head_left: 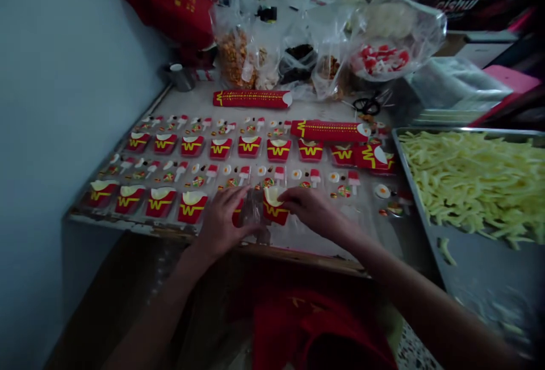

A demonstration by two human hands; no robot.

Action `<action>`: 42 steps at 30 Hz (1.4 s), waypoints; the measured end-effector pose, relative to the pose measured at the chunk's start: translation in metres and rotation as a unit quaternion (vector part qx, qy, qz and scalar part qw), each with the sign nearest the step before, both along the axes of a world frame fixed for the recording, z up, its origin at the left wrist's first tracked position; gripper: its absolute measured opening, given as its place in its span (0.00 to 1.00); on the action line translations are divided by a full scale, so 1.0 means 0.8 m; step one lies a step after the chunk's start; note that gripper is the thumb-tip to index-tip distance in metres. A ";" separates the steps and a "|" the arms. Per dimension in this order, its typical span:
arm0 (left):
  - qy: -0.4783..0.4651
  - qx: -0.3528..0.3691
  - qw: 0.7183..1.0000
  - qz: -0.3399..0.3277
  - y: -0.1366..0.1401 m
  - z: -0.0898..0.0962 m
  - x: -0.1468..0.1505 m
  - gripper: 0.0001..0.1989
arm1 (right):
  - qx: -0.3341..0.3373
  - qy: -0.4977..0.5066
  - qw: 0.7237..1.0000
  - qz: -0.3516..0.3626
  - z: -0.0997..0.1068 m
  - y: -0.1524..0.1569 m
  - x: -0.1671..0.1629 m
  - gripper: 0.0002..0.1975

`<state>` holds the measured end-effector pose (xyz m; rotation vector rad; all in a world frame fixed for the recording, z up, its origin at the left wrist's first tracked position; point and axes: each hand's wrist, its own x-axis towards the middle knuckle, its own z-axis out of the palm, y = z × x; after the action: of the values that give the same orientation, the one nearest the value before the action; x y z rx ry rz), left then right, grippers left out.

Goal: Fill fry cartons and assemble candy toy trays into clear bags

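A small red fries box (276, 215) with a yellow W and a pale top sits at the table's front edge. My right hand (313, 209) pinches at the upper right rim of this box; whether a small piece is between the fingertips is hidden. Just left of it, my left hand (222, 219) rests with thumb and fingers apart, over another red box that it partly covers. Clear plastic packaging with tiny toy-like foods, such as a fried egg (297, 174) and a red-and-white popsicle (315, 177), lies around the boxes.
Rows of similar red boxes (192, 146) extend across the table. Two long stacks of flat red cartons (252, 99) lie behind them. At right is a metal tray (464, 268) of pale yellow fry-shaped pieces (477, 183). Several plastic bags (233, 55) and scissors (367, 105) stand or lie farther back.
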<state>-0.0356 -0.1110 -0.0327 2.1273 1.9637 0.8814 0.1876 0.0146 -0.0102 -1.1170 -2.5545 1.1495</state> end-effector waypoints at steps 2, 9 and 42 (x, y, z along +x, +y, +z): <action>0.028 -0.012 0.998 -0.050 0.000 -0.021 -0.004 0.48 | 0.021 -0.047 0.998 0.033 -0.010 0.004 -0.028 0.13; 0.115 -0.062 0.984 -0.122 0.022 -0.050 0.011 0.40 | 0.194 -0.178 0.951 0.163 -0.015 0.003 -0.037 0.15; 0.090 -0.011 0.947 -0.308 0.277 0.032 0.331 0.33 | 0.214 -0.015 0.917 -0.335 0.026 0.025 0.322 0.10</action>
<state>0.2293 0.1109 -0.0069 2.6396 1.2041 0.5567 0.4454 0.0345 0.0108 -1.6717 -1.9970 0.3836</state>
